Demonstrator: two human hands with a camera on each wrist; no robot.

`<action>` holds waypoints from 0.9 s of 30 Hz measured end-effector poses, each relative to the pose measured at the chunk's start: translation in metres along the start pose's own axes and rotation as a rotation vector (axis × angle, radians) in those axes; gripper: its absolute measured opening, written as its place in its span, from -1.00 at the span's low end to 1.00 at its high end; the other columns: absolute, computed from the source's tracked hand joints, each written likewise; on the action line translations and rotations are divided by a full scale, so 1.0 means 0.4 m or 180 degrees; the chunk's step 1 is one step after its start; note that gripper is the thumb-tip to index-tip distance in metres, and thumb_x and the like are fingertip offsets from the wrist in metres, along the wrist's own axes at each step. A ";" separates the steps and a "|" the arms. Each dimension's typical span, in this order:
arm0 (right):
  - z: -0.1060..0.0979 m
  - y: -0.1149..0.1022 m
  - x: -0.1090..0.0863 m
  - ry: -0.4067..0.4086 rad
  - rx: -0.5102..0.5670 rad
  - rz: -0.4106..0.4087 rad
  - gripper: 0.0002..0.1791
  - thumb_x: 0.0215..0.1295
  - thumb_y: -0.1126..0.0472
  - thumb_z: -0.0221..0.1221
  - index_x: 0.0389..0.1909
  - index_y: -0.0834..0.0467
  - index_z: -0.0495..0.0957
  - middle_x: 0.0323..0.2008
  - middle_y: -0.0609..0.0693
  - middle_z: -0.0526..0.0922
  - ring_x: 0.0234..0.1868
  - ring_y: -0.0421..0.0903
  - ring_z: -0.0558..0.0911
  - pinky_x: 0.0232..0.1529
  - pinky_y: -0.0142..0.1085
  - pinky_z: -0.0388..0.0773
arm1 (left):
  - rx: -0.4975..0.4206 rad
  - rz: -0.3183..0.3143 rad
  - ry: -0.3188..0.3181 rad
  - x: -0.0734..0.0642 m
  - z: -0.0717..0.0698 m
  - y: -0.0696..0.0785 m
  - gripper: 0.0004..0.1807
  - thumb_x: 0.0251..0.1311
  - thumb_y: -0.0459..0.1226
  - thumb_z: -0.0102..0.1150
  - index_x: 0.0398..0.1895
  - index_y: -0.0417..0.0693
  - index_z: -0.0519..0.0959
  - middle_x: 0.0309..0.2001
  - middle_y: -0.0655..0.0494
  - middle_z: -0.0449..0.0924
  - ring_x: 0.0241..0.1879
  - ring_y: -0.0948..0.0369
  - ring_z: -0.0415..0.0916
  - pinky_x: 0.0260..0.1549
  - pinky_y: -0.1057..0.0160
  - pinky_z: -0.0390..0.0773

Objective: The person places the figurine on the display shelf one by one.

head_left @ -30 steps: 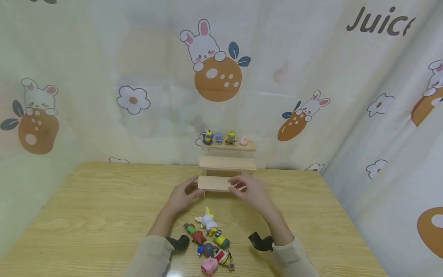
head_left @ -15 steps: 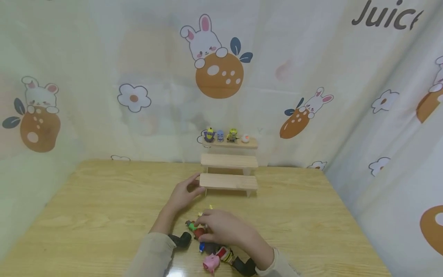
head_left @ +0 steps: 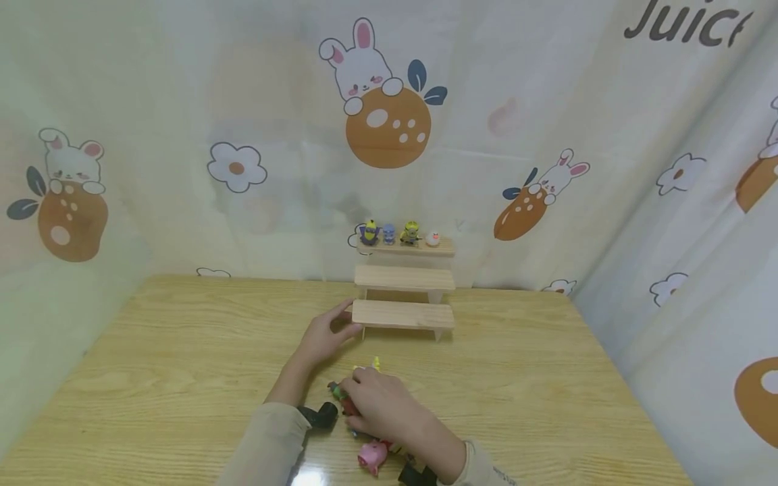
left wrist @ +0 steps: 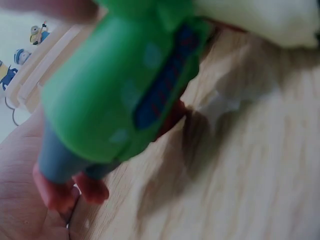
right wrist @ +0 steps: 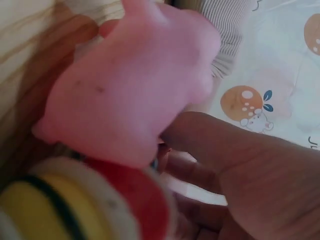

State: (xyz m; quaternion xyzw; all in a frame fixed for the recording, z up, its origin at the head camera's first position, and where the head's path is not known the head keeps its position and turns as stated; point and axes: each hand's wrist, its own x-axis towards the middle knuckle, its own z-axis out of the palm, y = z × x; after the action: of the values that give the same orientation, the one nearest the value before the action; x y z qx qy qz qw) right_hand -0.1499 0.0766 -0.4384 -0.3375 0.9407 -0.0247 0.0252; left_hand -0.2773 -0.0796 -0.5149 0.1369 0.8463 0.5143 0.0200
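In the head view my left hand (head_left: 325,337) grips the left end of the lowest step of a pale wooden three-step display shelf (head_left: 404,314), thumb at the front edge. Nearer the camera, my right hand (head_left: 385,405) reaches down over a small heap of toy figures, fingers curled among them. I cannot tell whether it holds one. A pink pig figure (head_left: 372,457) shows below that hand. The left wrist view shows a green-shirted figure (left wrist: 115,95) with grey trousers and red feet. Beside the pig in the right wrist view is a yellow-and-black striped figure (right wrist: 55,205).
Several small figures (head_left: 410,233) stand along the shelf's top step; its middle step (head_left: 404,277) is bare. Behind it hangs a printed curtain (head_left: 292,121), close to the back edge of the wooden table (head_left: 516,385). Black wrist mounts (head_left: 322,415) sit near both sleeves.
The right hand has left the lowest step's right side and come down onto the toy heap, its fingers now lower among the figures. The left hand keeps its place at the shelf.
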 end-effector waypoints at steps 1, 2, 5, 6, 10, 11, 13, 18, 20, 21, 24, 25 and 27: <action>0.000 0.000 -0.001 0.0010 0.0022 0.0032 -0.61 0.07 -0.06 0.33 -0.10 -0.01 0.56 -0.38 -0.18 0.47 -0.41 -0.30 0.37 -0.56 -0.49 0.33 | -0.0003 -0.0014 -0.0006 0.000 0.000 0.000 -0.22 0.10 0.18 0.19 0.40 0.23 0.25 0.08 0.07 0.59 0.27 0.01 0.35 0.30 -0.14 0.24; 0.000 0.000 -0.002 0.0015 0.0022 0.0057 -0.63 0.07 -0.05 0.33 -0.13 0.00 0.55 -0.39 -0.18 0.47 -0.42 -0.30 0.37 -0.57 -0.49 0.32 | 0.0000 -0.0015 -0.0007 0.000 0.000 0.000 -0.22 0.10 0.19 0.19 0.40 0.23 0.25 0.08 0.07 0.59 0.27 0.01 0.34 0.29 -0.14 0.24; 0.002 0.000 -0.003 0.0027 0.0023 0.0119 -0.71 0.07 -0.03 0.32 -0.25 -0.02 0.51 -0.45 -0.19 0.45 -0.46 -0.30 0.36 -0.62 -0.48 0.28 | 0.0015 -0.0013 -0.0003 -0.001 0.001 -0.001 -0.21 0.09 0.21 0.18 0.40 0.25 0.25 0.08 0.09 0.59 0.27 0.01 0.35 0.28 -0.16 0.25; 0.002 0.000 -0.003 0.0030 0.0022 0.0133 -0.72 0.07 -0.03 0.32 -0.27 -0.02 0.50 -0.46 -0.19 0.45 -0.47 -0.30 0.36 -0.63 -0.47 0.27 | 0.0020 -0.0014 0.0000 -0.002 0.002 -0.001 -0.21 0.09 0.22 0.18 0.40 0.26 0.25 0.09 0.09 0.58 0.27 0.01 0.35 0.28 -0.16 0.25; 0.004 0.001 -0.003 0.0056 0.0015 0.0154 -0.75 0.06 -0.02 0.31 -0.28 -0.05 0.52 -0.46 -0.20 0.46 -0.48 -0.30 0.38 -0.64 -0.47 0.27 | 0.0002 -0.0020 0.0004 -0.002 0.004 -0.004 -0.20 0.08 0.22 0.18 0.40 0.26 0.25 0.08 0.09 0.58 0.27 0.01 0.35 0.28 -0.16 0.25; 0.003 0.002 -0.004 0.0068 0.0028 0.0151 -0.75 0.05 -0.02 0.31 -0.27 -0.05 0.53 -0.45 -0.20 0.47 -0.48 -0.30 0.38 -0.64 -0.47 0.27 | 0.0003 -0.0024 0.0002 -0.002 0.004 -0.005 -0.20 0.08 0.21 0.18 0.40 0.25 0.25 0.08 0.10 0.58 0.27 0.02 0.35 0.29 -0.16 0.24; 0.000 0.002 -0.005 0.0091 0.0092 0.0140 -0.77 0.04 0.00 0.31 -0.27 -0.07 0.56 -0.45 -0.21 0.48 -0.48 -0.32 0.38 -0.64 -0.48 0.27 | 0.0014 -0.0050 0.0000 -0.002 0.003 -0.006 -0.21 0.08 0.21 0.18 0.40 0.27 0.25 0.08 0.10 0.58 0.27 0.03 0.35 0.30 -0.14 0.23; -0.011 0.000 -0.007 0.0122 0.0277 0.0090 -0.78 0.01 0.06 0.29 -0.26 -0.10 0.62 -0.44 -0.24 0.47 -0.52 -0.35 0.33 -0.66 -0.51 0.26 | 0.0014 -0.0049 0.0014 -0.002 0.002 -0.005 -0.24 0.10 0.18 0.19 0.39 0.30 0.26 0.07 0.10 0.59 0.25 0.04 0.36 0.30 -0.13 0.24; -0.013 0.001 -0.008 0.0160 0.0280 0.0058 -0.80 0.02 0.07 0.27 -0.27 -0.09 0.63 -0.45 -0.24 0.46 -0.52 -0.36 0.33 -0.66 -0.52 0.26 | 0.0009 -0.0040 0.0017 -0.002 0.001 -0.004 -0.24 0.10 0.17 0.19 0.39 0.30 0.26 0.07 0.10 0.59 0.26 0.03 0.35 0.30 -0.13 0.24; -0.012 0.003 -0.007 0.0195 0.0266 0.0043 -0.82 0.05 0.06 0.25 -0.27 -0.09 0.63 -0.45 -0.24 0.47 -0.52 -0.36 0.33 -0.65 -0.52 0.26 | 0.0012 -0.0034 0.0019 -0.002 0.001 -0.004 -0.25 0.11 0.17 0.19 0.39 0.29 0.26 0.07 0.10 0.59 0.26 0.04 0.35 0.30 -0.13 0.23; -0.009 0.014 -0.004 0.0271 0.0270 0.0026 -0.84 0.18 0.02 0.19 -0.26 -0.07 0.64 -0.43 -0.24 0.52 -0.49 -0.36 0.39 -0.59 -0.54 0.31 | 0.0010 -0.0032 0.0028 -0.002 0.002 -0.004 -0.25 0.11 0.16 0.20 0.39 0.29 0.25 0.07 0.11 0.59 0.27 0.04 0.34 0.31 -0.13 0.21; -0.011 0.018 -0.003 0.0263 0.0319 0.0043 -0.83 0.23 0.01 0.16 -0.24 -0.05 0.65 -0.41 -0.23 0.55 -0.47 -0.36 0.42 -0.56 -0.54 0.34 | 0.0017 -0.0030 0.0028 -0.001 0.002 -0.004 -0.25 0.11 0.16 0.19 0.39 0.29 0.25 0.08 0.11 0.59 0.27 0.04 0.34 0.32 -0.14 0.20; -0.015 0.032 -0.002 0.0254 0.0456 0.0097 -0.79 0.30 0.00 0.10 -0.22 -0.02 0.64 -0.36 -0.21 0.59 -0.43 -0.36 0.46 -0.50 -0.53 0.39 | 0.0024 -0.0015 0.0025 -0.001 0.003 -0.005 -0.24 0.11 0.17 0.19 0.39 0.28 0.25 0.08 0.11 0.59 0.27 0.03 0.35 0.32 -0.13 0.20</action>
State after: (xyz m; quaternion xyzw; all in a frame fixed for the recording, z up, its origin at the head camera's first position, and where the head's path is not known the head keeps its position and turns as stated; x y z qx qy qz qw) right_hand -0.1580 0.0872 -0.4332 -0.3193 0.9417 -0.1049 0.0122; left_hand -0.2771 -0.0793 -0.5172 0.1330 0.8487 0.5116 0.0173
